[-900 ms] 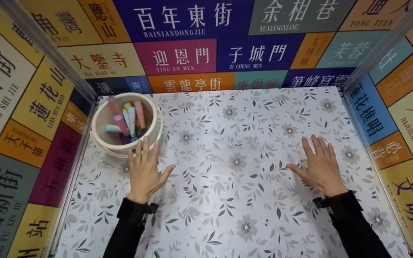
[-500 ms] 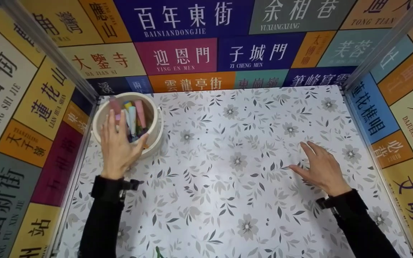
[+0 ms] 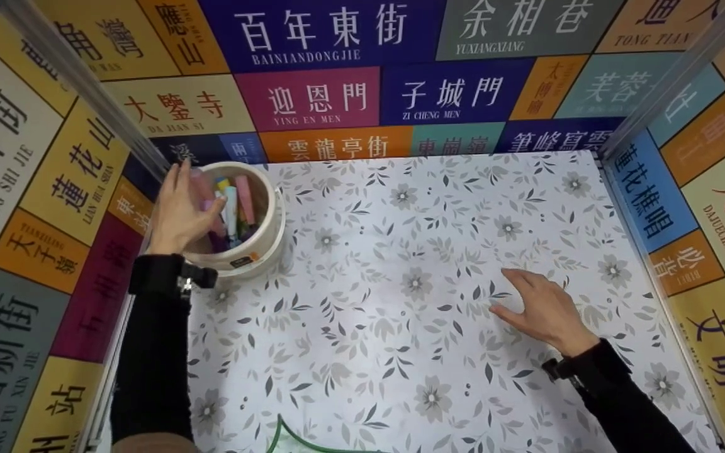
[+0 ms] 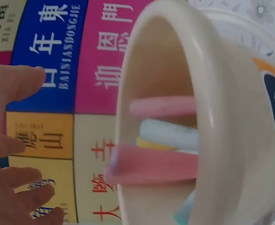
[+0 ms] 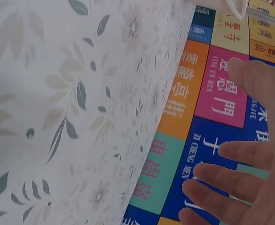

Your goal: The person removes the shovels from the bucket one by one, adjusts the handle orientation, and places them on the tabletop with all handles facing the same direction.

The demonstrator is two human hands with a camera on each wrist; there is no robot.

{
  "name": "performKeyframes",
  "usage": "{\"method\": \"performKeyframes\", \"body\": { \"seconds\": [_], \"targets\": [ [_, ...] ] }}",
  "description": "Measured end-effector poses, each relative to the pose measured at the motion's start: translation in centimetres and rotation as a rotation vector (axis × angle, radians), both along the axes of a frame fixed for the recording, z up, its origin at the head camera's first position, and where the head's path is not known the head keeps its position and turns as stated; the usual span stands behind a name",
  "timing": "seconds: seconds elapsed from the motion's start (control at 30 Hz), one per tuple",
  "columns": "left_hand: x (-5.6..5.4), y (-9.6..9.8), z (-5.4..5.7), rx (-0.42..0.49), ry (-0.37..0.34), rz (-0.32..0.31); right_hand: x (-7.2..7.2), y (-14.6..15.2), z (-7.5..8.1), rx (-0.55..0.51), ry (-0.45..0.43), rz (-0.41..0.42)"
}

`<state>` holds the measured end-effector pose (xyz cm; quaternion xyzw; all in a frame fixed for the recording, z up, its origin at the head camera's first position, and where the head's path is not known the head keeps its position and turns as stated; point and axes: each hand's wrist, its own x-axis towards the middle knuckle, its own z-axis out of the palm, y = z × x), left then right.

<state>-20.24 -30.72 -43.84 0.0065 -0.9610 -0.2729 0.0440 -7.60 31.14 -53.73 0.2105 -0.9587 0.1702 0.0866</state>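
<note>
A cream bucket point(image 3: 274, 223) with a handle stands at the back left of the table. Inside it are several markers, among them a pink marker point(image 3: 245, 198) and a light blue marker point(image 3: 231, 207). My left hand point(image 3: 180, 214) hovers at the bucket's left side, its thumb reaching over the opening in the head view. The left wrist view shows this hand's fingers point(image 4: 22, 187) spread apart from the bucket, holding nothing. Over the right half of the table is my right hand point(image 3: 548, 308), relaxed, with nothing between thumb and fingers.
The table point(image 3: 362, 264) has a white floral covering. Walls with coloured printed panels point(image 3: 312, 97) close off the back and both sides. A green-edged item point(image 3: 284, 431) shows at the front edge of the head view.
My left hand has moved from in front of the bucket, over its opening, to its left side. The right hand has shifted slightly left and nearer. More of the green-edged item shows.
</note>
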Motion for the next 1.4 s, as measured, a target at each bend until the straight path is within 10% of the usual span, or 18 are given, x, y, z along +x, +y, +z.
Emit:
{"method": "performKeyframes", "body": {
  "seconds": [0.5, 1.4],
  "targets": [
    [-2.8, -1.6, -1.4, -0.075, -0.346, -0.171, 0.5, -2.3, -0.7, 0.009, -0.082, 0.06],
    [-3.6, -1.2, -3.6, -0.104, -0.33, -0.096, 0.8, -3.9, -2.6, 0.04, -0.108, 0.107]
  ]
}}
